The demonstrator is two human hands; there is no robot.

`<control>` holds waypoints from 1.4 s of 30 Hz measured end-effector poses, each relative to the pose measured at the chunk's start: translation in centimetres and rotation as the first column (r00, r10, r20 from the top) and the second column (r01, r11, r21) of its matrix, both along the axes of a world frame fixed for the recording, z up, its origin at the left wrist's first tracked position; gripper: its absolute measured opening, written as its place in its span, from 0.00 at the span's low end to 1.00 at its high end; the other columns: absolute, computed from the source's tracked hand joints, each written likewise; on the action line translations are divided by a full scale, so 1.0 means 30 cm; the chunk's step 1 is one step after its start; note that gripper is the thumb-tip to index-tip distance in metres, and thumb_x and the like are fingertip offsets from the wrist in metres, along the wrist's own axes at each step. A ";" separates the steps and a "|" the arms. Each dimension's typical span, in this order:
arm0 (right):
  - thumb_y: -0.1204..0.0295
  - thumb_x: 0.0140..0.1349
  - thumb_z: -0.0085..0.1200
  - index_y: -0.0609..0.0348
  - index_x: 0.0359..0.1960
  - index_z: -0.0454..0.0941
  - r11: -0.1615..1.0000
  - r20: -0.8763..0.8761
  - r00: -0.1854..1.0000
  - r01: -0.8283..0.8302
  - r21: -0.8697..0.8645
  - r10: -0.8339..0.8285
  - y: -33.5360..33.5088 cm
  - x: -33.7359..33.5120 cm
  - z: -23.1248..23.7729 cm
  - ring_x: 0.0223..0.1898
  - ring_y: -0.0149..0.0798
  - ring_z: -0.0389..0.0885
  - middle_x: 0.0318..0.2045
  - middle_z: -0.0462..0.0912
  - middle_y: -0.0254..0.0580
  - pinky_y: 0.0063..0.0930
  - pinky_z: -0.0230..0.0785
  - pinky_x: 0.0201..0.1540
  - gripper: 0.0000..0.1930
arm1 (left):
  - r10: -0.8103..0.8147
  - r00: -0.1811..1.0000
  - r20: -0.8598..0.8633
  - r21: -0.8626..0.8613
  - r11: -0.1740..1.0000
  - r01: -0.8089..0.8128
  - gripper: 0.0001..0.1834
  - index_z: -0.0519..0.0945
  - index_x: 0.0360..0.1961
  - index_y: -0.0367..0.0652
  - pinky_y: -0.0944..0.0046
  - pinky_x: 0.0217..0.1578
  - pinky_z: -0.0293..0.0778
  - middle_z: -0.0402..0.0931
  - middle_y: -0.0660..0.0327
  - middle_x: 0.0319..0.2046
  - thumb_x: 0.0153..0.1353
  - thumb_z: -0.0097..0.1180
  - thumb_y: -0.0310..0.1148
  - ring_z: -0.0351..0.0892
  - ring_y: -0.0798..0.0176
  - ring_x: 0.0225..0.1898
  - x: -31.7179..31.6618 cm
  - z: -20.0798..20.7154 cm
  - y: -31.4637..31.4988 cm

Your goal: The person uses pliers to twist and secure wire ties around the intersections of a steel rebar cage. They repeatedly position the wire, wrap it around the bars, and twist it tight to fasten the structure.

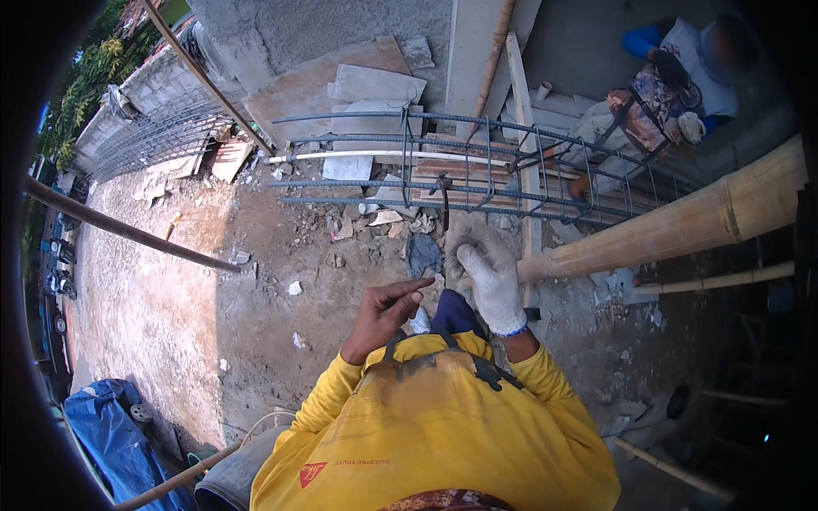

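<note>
My left hand (385,313) is bare, held in front of my yellow shirt. Its index finger stretches to the right above the partly curled others, and I see nothing in it. Beside it, my right hand (492,288) wears a pale work glove with a blue cuff edge. Its fingers curve loosely apart from the thumb, with nothing visible between them. Beyond both hands lies a long cage of steel rebar (341,185) with square stirrups. A dark hooked metal tool (444,198) hangs at its near bars.
A thick bamboo pole (648,220) slants in from the right, close to my gloved hand. A wooden plank (522,140) stands under the cage. Another person (656,111) sits at the far right end. Broken boards (375,83), rubble and a blue tarp (111,439) lie around.
</note>
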State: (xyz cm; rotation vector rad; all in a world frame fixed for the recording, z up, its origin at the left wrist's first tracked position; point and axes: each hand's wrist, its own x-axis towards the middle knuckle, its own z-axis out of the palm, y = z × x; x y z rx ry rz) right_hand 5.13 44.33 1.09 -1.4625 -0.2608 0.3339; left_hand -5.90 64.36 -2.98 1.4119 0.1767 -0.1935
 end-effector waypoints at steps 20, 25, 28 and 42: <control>0.84 0.70 0.60 0.58 0.48 0.77 0.967 0.144 0.982 -0.148 0.207 0.120 0.072 0.001 -0.083 0.43 0.35 0.86 0.45 0.87 0.41 0.30 0.79 0.46 0.10 | 0.446 0.882 0.150 -0.052 0.895 -0.443 0.09 0.87 0.48 0.33 0.69 0.37 0.78 0.84 0.63 0.37 0.74 0.65 0.28 0.81 0.73 0.36 -0.058 -0.040 0.019; 0.86 0.67 0.62 0.59 0.55 0.77 0.982 0.674 0.717 -0.175 -0.076 0.180 0.061 -0.010 0.015 0.46 0.39 0.88 0.44 0.88 0.43 0.33 0.81 0.50 0.17 | 0.330 0.910 0.250 0.039 0.936 -0.350 0.11 0.88 0.49 0.35 0.65 0.42 0.80 0.86 0.62 0.39 0.71 0.69 0.31 0.83 0.69 0.39 -0.039 -0.044 0.073; 0.86 0.69 0.60 0.58 0.59 0.76 0.984 0.372 0.924 0.018 0.178 -0.085 0.077 0.010 0.077 0.43 0.37 0.87 0.41 0.88 0.40 0.31 0.80 0.46 0.19 | 0.218 0.939 0.266 0.200 0.940 -0.275 0.13 0.88 0.51 0.37 0.62 0.50 0.80 0.87 0.62 0.42 0.69 0.70 0.31 0.85 0.66 0.45 -0.050 -0.073 0.108; 0.90 0.65 0.45 0.57 0.45 0.70 0.980 0.645 0.738 0.143 0.142 -0.201 0.059 0.054 0.101 0.37 0.40 0.86 0.38 0.85 0.46 0.31 0.80 0.42 0.14 | 0.263 0.897 0.356 0.316 0.869 -0.380 0.09 0.86 0.47 0.38 0.63 0.47 0.79 0.85 0.60 0.42 0.69 0.70 0.29 0.83 0.66 0.43 -0.115 -0.164 0.188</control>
